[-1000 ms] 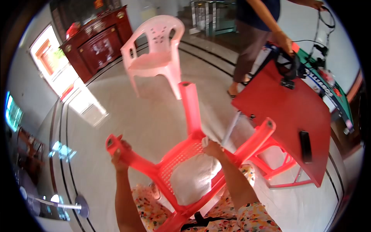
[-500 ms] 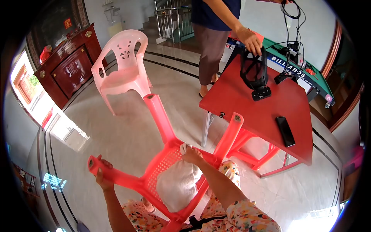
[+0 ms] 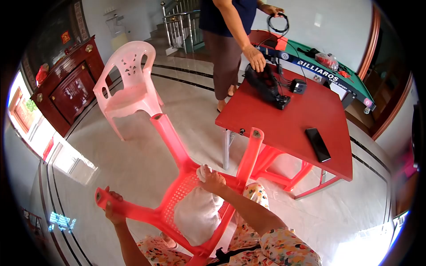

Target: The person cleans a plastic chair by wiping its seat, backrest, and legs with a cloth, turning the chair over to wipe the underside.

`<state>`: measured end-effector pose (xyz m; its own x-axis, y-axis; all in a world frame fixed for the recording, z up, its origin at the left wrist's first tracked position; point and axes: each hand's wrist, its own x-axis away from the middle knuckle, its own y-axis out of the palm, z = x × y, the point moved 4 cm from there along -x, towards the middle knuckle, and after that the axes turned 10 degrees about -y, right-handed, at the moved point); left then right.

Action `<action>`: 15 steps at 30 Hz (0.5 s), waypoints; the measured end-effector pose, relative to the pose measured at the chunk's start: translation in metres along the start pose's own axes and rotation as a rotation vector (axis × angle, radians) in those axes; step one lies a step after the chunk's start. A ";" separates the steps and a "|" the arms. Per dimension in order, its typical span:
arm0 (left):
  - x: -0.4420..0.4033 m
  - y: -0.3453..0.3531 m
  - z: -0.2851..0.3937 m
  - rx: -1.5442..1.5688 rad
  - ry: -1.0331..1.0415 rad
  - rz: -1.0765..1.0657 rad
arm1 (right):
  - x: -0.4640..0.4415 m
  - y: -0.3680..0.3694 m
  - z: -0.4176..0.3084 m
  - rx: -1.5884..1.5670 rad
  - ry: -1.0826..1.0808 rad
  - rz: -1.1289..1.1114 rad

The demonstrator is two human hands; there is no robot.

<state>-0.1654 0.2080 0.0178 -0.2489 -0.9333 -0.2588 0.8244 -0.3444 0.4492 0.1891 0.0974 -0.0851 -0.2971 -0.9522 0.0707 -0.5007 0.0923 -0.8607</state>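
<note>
A red plastic stool (image 3: 166, 201) lies tipped over my lap with its legs pointing away from me. My left hand (image 3: 114, 207) is wrapped round the end of its left leg. My right hand (image 3: 213, 181) grips a bunched part of a white cloth (image 3: 195, 213) at the far edge of the seat. The rest of the cloth hangs over the perforated underside, between the legs.
A red table (image 3: 284, 119) at the right bears a black phone (image 3: 317, 144) and a black headset (image 3: 266, 86), which another person (image 3: 226, 26) touches while holding a cable. A pink chair (image 3: 131, 95) stands ahead; a billiard table (image 3: 333, 71) is behind.
My view has turned to the right. The other person has lowered the headset and a small black box onto the red table. Both my hands keep their holds on the stool leg and cloth.
</note>
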 end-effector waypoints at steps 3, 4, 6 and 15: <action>0.000 -0.004 -0.001 0.030 -0.006 -0.028 | 0.039 -0.057 -0.012 0.188 -0.270 0.256; 0.000 -0.003 0.000 0.032 -0.011 -0.022 | 0.049 -0.079 -0.010 0.065 -0.224 -0.062; 0.000 -0.007 -0.003 0.036 -0.013 -0.033 | 0.076 -0.119 0.017 -0.477 -0.330 -0.374; -0.002 -0.007 -0.003 -0.013 -0.004 0.012 | 0.020 -0.267 0.200 -0.424 0.281 0.638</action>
<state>-0.1691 0.2122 0.0129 -0.2414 -0.9377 -0.2498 0.8340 -0.3321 0.4407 0.4798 -0.0048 0.0454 -0.7938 -0.5757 -0.1960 -0.4146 0.7480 -0.5182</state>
